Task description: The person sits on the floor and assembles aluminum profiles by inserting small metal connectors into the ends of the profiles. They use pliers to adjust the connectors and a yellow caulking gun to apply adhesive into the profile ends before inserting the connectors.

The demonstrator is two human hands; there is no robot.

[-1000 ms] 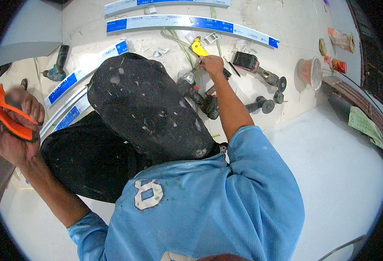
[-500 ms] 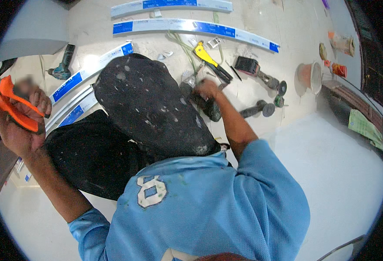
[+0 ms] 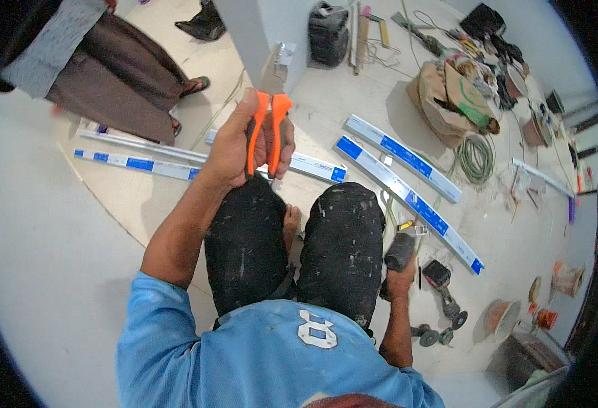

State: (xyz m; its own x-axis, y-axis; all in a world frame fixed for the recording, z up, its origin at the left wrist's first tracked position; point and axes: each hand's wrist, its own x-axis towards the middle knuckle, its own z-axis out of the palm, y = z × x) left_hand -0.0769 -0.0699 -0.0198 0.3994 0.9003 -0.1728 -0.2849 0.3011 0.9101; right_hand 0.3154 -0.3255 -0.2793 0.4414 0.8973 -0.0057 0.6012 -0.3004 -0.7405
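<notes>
My left hand (image 3: 229,146) is raised above my left knee, closed round the orange-and-black handles of a pair of snips (image 3: 280,129). Their head points away from me, with a small silvery piece (image 3: 285,53) at its tip. Down beside my right knee, my right hand (image 3: 401,279) grips a dark cordless drill (image 3: 399,251); its lower part is hidden behind the hand and leg. Just beyond the drill, a yellow tool (image 3: 406,225) lies partly covered. White-and-blue wrapped strips (image 3: 407,194) rest on the floor ahead.
A person in a brown garment (image 3: 112,71) stands at the far left. A wall corner (image 3: 254,34) juts in ahead. To the right lie a red-and-black battery tool (image 3: 438,274), a bucket (image 3: 501,318), a coiled hose (image 3: 476,160) and a full sack (image 3: 441,102).
My view has swung left and up. The snips have come from the far left to the front of me. My right hand has lifted the drill beside my knee.
</notes>
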